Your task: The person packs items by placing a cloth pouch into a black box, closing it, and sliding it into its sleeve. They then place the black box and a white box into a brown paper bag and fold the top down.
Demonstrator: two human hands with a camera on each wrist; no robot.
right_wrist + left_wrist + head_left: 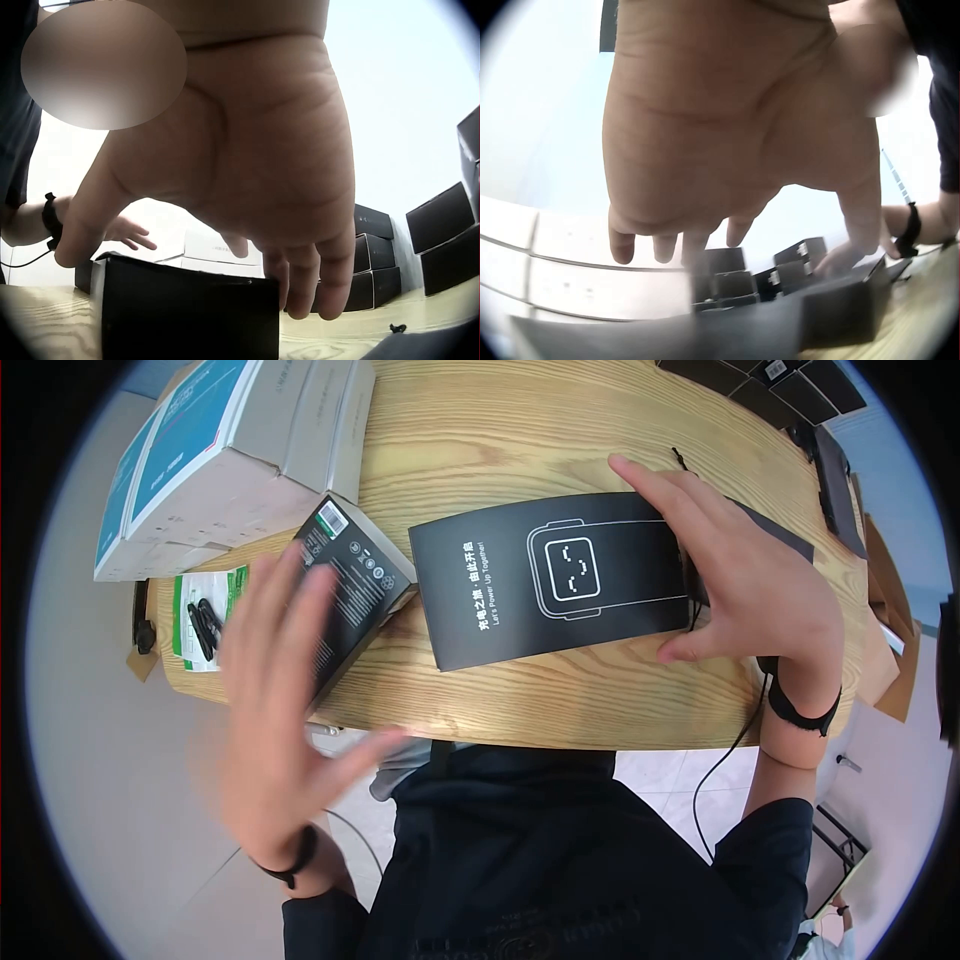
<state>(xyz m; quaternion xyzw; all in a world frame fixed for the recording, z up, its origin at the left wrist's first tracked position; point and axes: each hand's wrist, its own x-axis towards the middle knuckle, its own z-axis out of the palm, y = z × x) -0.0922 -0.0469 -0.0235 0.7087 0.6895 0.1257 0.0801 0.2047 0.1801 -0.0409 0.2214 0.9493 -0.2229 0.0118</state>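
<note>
A black box printed with a watch-like outline (pixel 560 575) lies on the wooden table. My right hand (pixel 755 575) spreads over its right end, thumb on the near side and straight fingers toward the far side. In the right wrist view the dark end of this box (pixel 187 311) sits below the palm, between thumb and fingers. To the left, a second black box with small white print and a label (pixel 360 575) stands at an angle. My left hand (pixel 285 690), blurred, is over its left part with fingers extended and nothing gripped. The left wrist view shows that palm (pixel 720 127) above dark boxes.
Large white and blue boxes (pixel 270 445) stand at the back left. A packet with a black cable (pixel 205 622) lies by the left edge. Stacked black boxes (pixel 770 390) are at the far right. A dark flat item (pixel 780 535) lies partly behind my right hand.
</note>
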